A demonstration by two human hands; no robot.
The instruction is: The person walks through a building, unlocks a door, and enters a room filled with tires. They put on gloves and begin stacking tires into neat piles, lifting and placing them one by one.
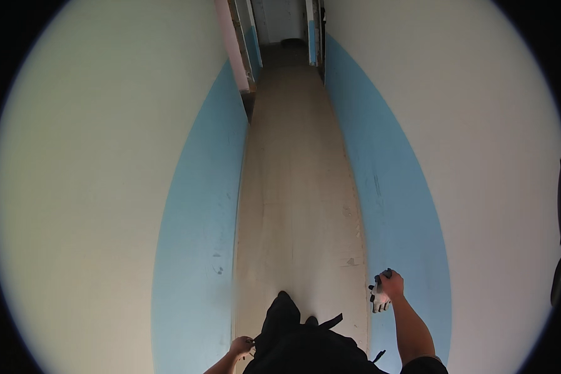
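Note:
My right hand [392,287] is out to the right, in front of the blue lower wall. Its fingers are closed round a pair of work gloves [381,298], grey-white with black parts, which hang below the fist. Low down at the left, my left hand [241,346] is beside my dark clothing [311,352]. Its fingers are curled, and a small dark thing shows at their tips, too small to name.
I am in a narrow corridor with a tan floor [290,187]. Walls, blue below and pale above, run close along the left [199,218] and right [399,187]. Doorways open at the far end, where a dark round object [293,43] lies on the floor.

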